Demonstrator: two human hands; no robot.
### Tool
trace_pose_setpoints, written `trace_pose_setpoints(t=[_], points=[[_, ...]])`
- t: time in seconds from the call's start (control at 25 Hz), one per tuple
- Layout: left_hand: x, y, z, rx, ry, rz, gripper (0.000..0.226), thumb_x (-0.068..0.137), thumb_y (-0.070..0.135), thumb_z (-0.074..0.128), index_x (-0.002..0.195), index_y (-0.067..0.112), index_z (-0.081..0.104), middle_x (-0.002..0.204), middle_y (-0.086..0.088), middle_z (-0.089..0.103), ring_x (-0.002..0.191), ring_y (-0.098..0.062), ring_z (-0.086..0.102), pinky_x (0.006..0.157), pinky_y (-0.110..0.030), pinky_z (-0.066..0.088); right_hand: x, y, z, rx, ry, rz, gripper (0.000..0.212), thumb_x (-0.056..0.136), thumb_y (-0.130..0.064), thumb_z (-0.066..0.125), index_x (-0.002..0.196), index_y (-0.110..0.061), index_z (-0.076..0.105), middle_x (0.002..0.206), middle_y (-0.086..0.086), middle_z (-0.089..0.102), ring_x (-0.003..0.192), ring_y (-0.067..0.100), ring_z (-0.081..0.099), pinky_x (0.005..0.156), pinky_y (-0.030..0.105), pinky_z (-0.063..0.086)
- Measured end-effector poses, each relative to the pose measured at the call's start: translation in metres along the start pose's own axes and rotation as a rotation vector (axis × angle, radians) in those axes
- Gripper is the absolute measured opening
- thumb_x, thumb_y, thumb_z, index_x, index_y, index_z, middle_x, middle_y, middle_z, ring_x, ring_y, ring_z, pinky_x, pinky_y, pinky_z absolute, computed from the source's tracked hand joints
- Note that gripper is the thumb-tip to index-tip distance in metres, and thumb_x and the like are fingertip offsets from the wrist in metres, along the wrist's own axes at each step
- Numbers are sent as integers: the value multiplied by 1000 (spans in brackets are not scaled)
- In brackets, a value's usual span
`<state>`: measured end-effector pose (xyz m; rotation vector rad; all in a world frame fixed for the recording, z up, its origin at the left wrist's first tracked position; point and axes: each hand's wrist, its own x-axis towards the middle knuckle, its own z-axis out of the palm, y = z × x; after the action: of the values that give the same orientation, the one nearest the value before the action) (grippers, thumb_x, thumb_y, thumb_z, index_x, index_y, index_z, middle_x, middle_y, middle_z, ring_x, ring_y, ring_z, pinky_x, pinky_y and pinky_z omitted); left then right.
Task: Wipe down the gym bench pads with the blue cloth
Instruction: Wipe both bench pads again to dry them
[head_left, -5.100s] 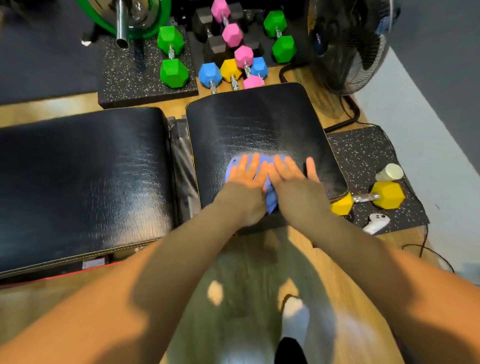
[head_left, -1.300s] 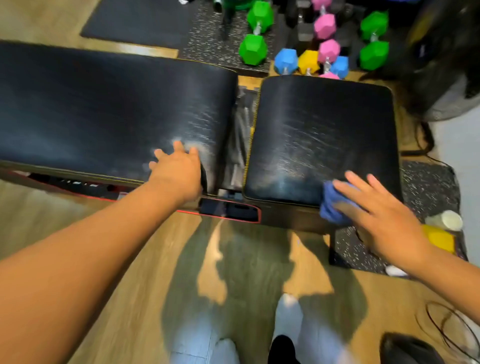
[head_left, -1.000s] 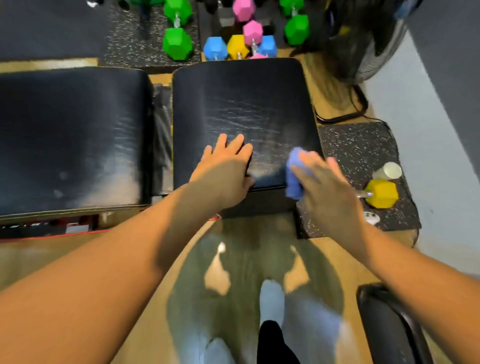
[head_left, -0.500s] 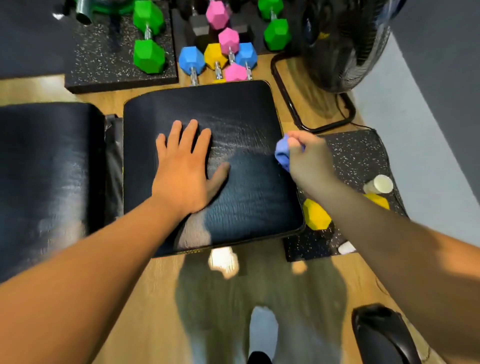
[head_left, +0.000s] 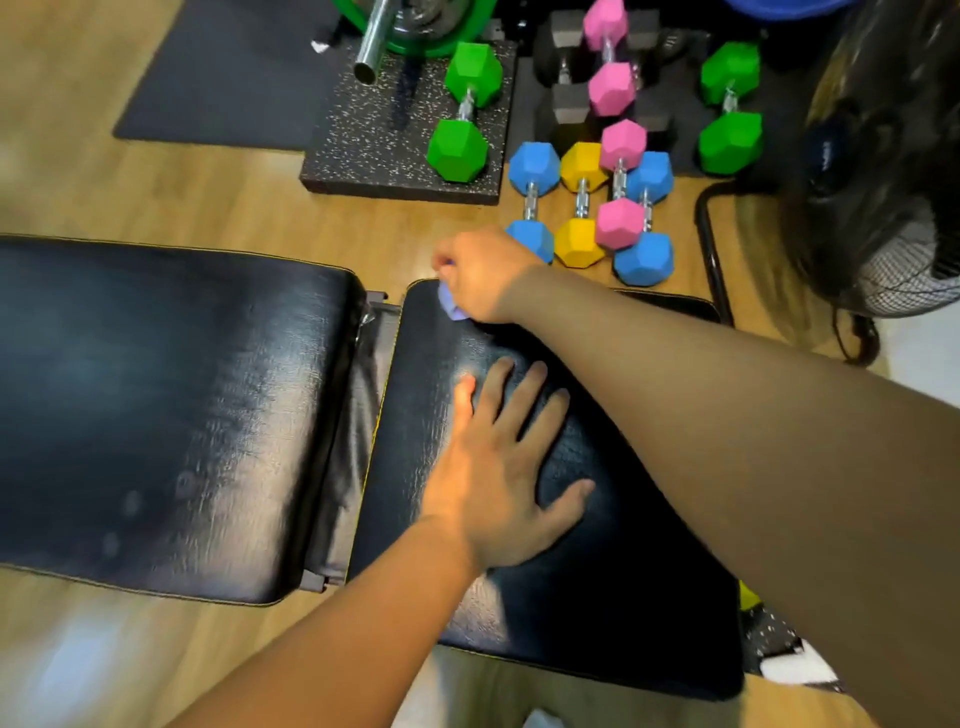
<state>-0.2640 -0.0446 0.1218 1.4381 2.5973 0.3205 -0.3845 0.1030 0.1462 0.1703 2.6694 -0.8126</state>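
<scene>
Right hand (head_left: 485, 275) grips blue cloth (head_left: 451, 306), fingers curled round it, at far left corner of seat pad (head_left: 597, 597). Left hand (head_left: 501, 478) flat on pad, fingers spread.

**One head-worn camera, looking steeply down**

The only view sits on the person's head and faces forward and down at the wooden floor (head_left: 218, 208). It hangs close over the short pad (head_left: 597, 597), which fills the lower middle. The left hand (head_left: 498, 483) reaches in from the bottom edge and the right hand (head_left: 483, 275) from the right. The long pad (head_left: 156, 415) runs off the left edge. Dumbbells (head_left: 582, 208) line the top, and a fan (head_left: 883, 182) fills the upper right corner.
</scene>
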Motion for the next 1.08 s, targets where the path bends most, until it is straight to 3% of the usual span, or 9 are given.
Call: trace_pose_setpoints(t=[0.16,0.28,0.4,0.48,0.56,0.72,0.88,0.96,1.08], points=[[-2,0,1,39,17,-7,74,81,64,46,139,18,44,151,-7,35,141,-35,23,113,-57,16,-26,30,0,-86,209,-49,23,95,-18,41,87,-9,61,87,9,62,87,27,56,72,30,41],[-5,4,0,82,5,-10,74,82,65,42,140,18,42,152,-7,33,141,-36,23,112,-57,18,-102,102,-17,-191,340,183,31,95,-26,42,83,-5,62,80,15,57,84,33,54,72,36,38],[-7,6,1,141,7,-23,74,86,64,33,143,17,36,155,-8,28,143,-36,17,114,-57,15,-174,133,-11,-159,409,430,20,93,-18,42,88,-11,61,88,18,61,81,34,55,72,34,39],[-8,8,2,145,-4,-27,75,87,64,30,144,16,34,155,-9,27,144,-36,16,115,-56,14,-194,125,23,-169,500,432,22,94,-9,36,91,-7,58,83,16,58,75,34,55,69,37,43],[-7,9,1,134,-3,-17,75,87,63,32,144,14,36,153,-11,30,142,-37,20,114,-57,17,-213,102,55,40,702,507,27,99,-13,30,93,-8,56,80,7,57,76,31,54,67,32,36],[-3,9,3,52,-1,-21,75,81,64,41,140,16,41,151,-9,33,141,-36,21,112,-56,19,-284,66,121,424,716,711,26,101,-19,36,104,-9,60,90,8,63,90,32,59,70,33,37],[5,14,-2,-49,59,-55,67,73,55,53,127,16,51,138,-8,47,134,-36,34,109,-55,28,-332,23,170,252,843,639,40,97,-23,39,132,-8,53,123,5,58,112,14,50,93,11,31],[1,20,-9,-111,80,11,51,74,46,53,115,16,55,121,-5,57,119,-34,48,100,-48,38,-331,16,184,59,843,594,43,93,-17,40,133,-8,52,135,12,52,123,20,44,103,24,35],[-28,31,-13,-275,-5,289,38,78,27,47,112,15,59,111,-3,62,104,-24,54,94,-35,42,-294,-9,187,-133,781,431,48,82,-11,43,129,-5,55,137,18,52,130,33,44,107,46,35]])
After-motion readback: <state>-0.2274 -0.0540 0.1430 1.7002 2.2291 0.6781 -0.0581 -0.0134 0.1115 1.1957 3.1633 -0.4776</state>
